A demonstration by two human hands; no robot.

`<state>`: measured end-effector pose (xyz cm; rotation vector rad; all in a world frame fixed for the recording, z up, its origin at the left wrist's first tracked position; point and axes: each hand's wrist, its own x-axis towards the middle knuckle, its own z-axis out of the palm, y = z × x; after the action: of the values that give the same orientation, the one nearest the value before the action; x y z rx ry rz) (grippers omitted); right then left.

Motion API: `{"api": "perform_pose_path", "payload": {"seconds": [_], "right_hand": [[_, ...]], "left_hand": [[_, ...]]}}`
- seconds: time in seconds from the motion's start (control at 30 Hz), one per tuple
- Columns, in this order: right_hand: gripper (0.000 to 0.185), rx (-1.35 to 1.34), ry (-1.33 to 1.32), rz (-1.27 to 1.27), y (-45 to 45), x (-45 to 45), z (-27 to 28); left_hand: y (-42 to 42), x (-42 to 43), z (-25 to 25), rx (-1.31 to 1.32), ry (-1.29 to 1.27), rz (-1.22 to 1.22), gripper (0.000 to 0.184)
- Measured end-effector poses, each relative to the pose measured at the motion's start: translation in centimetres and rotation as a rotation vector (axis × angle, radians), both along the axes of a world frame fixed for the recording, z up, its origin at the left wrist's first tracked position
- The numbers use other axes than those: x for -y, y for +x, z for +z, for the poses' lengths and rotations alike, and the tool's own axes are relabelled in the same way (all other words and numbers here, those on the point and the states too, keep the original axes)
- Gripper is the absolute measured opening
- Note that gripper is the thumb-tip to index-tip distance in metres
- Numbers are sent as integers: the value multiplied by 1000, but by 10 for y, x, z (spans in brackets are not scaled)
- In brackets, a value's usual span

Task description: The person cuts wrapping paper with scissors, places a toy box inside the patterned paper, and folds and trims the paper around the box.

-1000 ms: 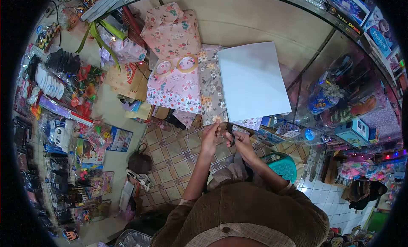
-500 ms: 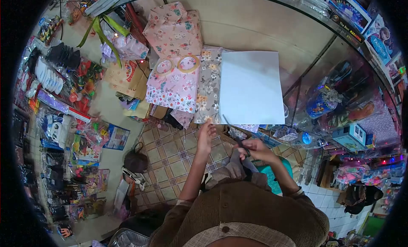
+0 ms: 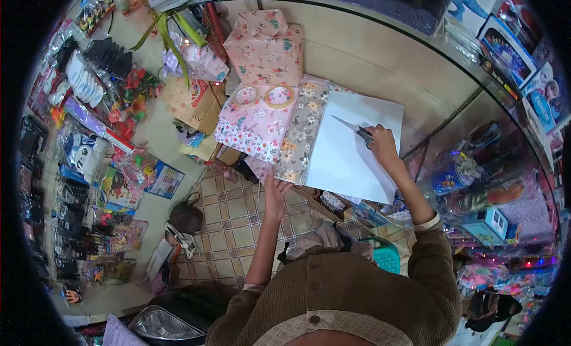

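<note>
My right hand [image 3: 384, 146] is closed around the handles of a pair of scissors [image 3: 351, 126]. The blades point to the upper left, over a large white sheet [image 3: 348, 161]. Under the sheet's left side shows grey floral wrapping paper [image 3: 298, 135]. At the front left corner of that paper is my left hand [image 3: 275, 196], its fingertips at the edge and seeming to pinch it. Pink floral paper [image 3: 256, 129] lies to the left, with two tape rolls [image 3: 279, 96] on it.
A box wrapped in pink floral paper [image 3: 264, 51] stands behind the tape rolls. A glass display case [image 3: 470, 138] runs along the right. Packaged goods [image 3: 83, 138] cover the left side. Below the work surface are a tiled floor [image 3: 232, 227] and a green stool [image 3: 386, 257].
My right hand has carried the scissors from in front of the work surface up over the white sheet. My left hand stays near the paper's front edge. The view has shifted and turned.
</note>
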<state>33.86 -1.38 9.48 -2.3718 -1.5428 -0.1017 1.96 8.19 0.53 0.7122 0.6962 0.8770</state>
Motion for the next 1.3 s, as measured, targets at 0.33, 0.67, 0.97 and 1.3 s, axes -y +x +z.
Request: {"api": "perform_pose_path", "payload": {"seconds": [0.33,0.67,0.97,1.3], "right_hand": [[67,-147,153,825,-69,-54,30],[86,-170,-160,1152,-80,-99,-8],[79,-218,-122,1181,-76,-98,-5],[59,-183,-97,1199,-79,-94,0]], "left_hand": [[-12,-29,-6,127,-174,-66,60],[-6,-28,29,-267,140,-89,61],[1,-48,15,-446,101,-98,52],[5,-59,-3,-363,77,-147,31]]}}
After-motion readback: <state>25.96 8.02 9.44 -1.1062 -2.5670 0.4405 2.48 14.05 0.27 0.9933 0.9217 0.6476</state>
